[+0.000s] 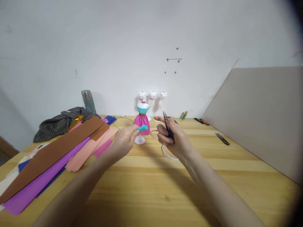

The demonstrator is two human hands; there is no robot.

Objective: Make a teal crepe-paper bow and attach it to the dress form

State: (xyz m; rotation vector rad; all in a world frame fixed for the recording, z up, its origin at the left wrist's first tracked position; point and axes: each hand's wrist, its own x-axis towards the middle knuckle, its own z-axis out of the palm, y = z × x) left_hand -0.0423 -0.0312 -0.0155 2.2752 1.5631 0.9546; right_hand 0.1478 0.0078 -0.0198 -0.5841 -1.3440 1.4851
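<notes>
Here's the pale wooden worktop point(132, 195), coloured papers point(52, 154) heaped left of the left fingers point(133, 128), a dressed mannequin point(143, 110) standing just beyond them, white wall point(118, 47) behind, a pale panel point(262, 104) well right of the right fingers point(163, 134). Left hand point(123, 140) reaching forward, back upward, fingertips pinching turquoise paper point(143, 127)! Right hand point(176, 137) raised, index stretched leftward, other fingers curled around blue-handled scissors point(169, 130). The paper pokes rightward from the left fingertips, long axis nearly level; the scissors' blades point upward above the right fingers, leaning slightly left.
</notes>
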